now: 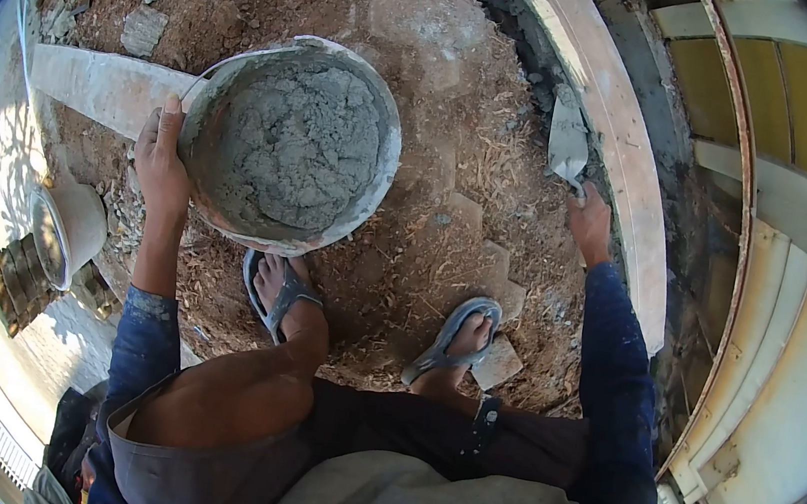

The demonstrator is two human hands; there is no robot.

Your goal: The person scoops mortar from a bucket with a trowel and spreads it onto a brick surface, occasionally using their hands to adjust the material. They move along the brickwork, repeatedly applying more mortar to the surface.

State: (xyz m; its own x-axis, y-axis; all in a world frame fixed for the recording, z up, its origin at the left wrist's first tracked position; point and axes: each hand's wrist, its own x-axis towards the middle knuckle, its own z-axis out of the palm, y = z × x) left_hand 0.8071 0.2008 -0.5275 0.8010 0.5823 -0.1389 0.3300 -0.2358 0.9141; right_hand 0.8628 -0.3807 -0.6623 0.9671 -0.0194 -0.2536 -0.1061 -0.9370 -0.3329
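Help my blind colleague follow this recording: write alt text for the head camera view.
A person's left hand holds a round, grey-smeared bucket of lumpy grey mortar at its edge, while the right hand holds a grey metal trowel beside a pale kerb. Grey-blue sandals rest on brown soil.

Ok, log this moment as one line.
left hand: holds bucket at rim | right hand: holds trowel by handle | bucket: grey mix inside | trowel: beside curb
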